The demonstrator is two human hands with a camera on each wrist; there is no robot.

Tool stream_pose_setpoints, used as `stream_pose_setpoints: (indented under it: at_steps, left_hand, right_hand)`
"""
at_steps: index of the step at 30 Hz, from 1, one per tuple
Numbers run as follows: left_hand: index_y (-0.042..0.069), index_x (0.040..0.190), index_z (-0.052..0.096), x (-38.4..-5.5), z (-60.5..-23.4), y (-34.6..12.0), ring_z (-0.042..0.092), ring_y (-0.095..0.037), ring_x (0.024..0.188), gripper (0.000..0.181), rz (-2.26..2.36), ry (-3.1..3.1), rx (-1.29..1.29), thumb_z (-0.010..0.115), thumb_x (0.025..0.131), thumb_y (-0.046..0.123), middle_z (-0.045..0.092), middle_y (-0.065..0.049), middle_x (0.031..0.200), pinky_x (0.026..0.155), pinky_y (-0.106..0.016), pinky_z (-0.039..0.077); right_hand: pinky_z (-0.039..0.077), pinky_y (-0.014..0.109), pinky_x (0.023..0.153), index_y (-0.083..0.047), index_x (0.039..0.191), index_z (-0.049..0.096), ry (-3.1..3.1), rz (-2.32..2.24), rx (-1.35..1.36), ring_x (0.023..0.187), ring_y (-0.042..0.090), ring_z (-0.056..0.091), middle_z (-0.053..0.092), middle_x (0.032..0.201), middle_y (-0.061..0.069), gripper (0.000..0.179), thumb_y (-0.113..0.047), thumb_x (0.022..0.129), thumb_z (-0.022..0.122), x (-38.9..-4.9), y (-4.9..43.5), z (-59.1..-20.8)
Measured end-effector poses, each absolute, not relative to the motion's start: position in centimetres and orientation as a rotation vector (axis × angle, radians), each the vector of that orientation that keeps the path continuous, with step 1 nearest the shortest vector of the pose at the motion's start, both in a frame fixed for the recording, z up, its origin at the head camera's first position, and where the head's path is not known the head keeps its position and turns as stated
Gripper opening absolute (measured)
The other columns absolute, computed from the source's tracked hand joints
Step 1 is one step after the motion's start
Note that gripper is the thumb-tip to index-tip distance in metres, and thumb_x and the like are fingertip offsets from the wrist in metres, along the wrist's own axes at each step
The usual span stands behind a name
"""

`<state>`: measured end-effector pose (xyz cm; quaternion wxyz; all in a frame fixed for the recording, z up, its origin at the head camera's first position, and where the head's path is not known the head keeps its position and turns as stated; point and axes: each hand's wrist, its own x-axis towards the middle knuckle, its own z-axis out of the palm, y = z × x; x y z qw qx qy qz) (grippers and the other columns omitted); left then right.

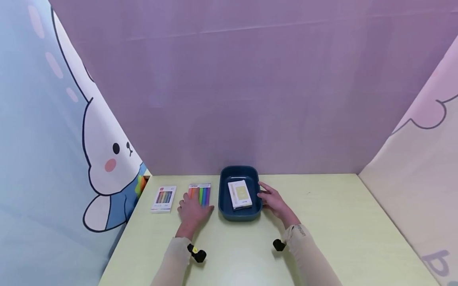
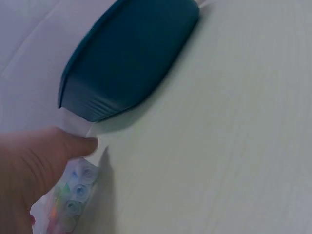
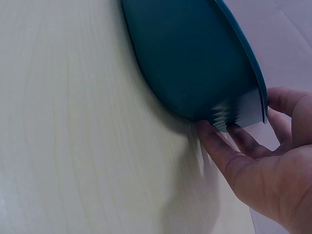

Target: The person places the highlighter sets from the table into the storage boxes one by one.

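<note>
My left hand point(image 1: 193, 209) reaches over a clear pack of coloured markers point(image 1: 205, 194), fingers spread and thumb out to the side. In the left wrist view the marker pack point(image 2: 74, 207) shows its round ends below the thumb point(image 2: 80, 145). A dark blue plastic bin point(image 1: 239, 215) stands to the right of that hand. Inside it lies a white box with a yellow panel point(image 1: 240, 194), over a darker edge. My right hand point(image 1: 274, 200) is at the bin's right side, its extended fingertips point(image 3: 207, 129) against the outer wall point(image 3: 190, 58).
Left of the marker pack lies a white box picturing coloured sticks point(image 1: 163, 199). All stand on a pale wooden table point(image 1: 329, 230). A purple curtain point(image 1: 286, 99) rises behind, with printed cloth point(image 1: 118, 174) on the left and more cloth point(image 1: 418, 178) on the right.
</note>
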<state>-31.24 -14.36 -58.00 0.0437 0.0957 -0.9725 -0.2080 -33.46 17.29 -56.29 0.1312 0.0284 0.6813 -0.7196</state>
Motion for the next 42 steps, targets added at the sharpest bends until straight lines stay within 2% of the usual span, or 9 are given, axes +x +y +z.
stream_pose_setpoints:
  at_steps: [8,13,20,31,42]
  left_hand:
    - [0.016,0.148,0.04,-31.3,-58.2,-14.2,0.04,-0.046,0.106,0.087,-0.566,-3.027,0.313,0.068,0.078,0.06,0.042,-0.027,0.121,0.087,-0.063,0.036]
    - [0.016,0.143,0.044,-30.8,-58.9,-14.6,0.04,-0.046,0.101,0.085,-0.557,-3.026,0.39,0.071,0.073,0.057,0.043,-0.026,0.115,0.08,-0.063,0.038]
    - [0.019,0.142,0.046,-30.4,-59.9,-15.0,0.038,-0.045,0.102,0.085,-0.575,-2.978,0.406,0.068,0.072,0.062,0.041,-0.025,0.115,0.081,-0.062,0.036]
    - [0.019,0.142,0.046,-30.9,-59.5,-14.8,0.038,-0.043,0.097,0.085,-0.588,-2.891,0.4,0.066,0.073,0.064,0.041,-0.024,0.11,0.08,-0.059,0.035]
    - [0.021,0.142,0.046,-30.6,-58.1,-14.5,0.038,-0.043,0.101,0.082,-0.665,-2.839,0.436,0.068,0.073,0.059,0.042,-0.025,0.116,0.082,-0.061,0.034]
  right_hand:
    - [0.051,0.043,0.076,-0.015,0.151,0.037,1.996,-2.1,0.092,0.087,0.029,0.058,0.04,0.145,0.026,0.06,-0.005,0.095,0.055,-33.6,17.4,-56.4]
    - [0.052,0.042,0.075,-0.016,0.151,0.037,1.973,-2.088,0.087,0.088,0.029,0.061,0.043,0.142,0.027,0.059,-0.006,0.096,0.056,-33.2,17.1,-57.1]
    - [0.052,0.044,0.076,-0.016,0.15,0.039,1.974,-2.076,0.106,0.091,0.032,0.061,0.042,0.142,0.028,0.057,-0.006,0.096,0.055,-33.0,17.0,-57.7]
    - [0.052,0.045,0.078,-0.018,0.15,0.039,1.982,-2.086,0.086,0.094,0.034,0.061,0.041,0.143,0.028,0.057,-0.007,0.097,0.055,-33.3,17.3,-57.1]
    - [0.052,0.041,0.076,-0.019,0.149,0.041,1.975,-2.095,0.09,0.091,0.027,0.062,0.044,0.142,0.025,0.057,-0.007,0.095,0.057,-33.8,17.2,-57.0]
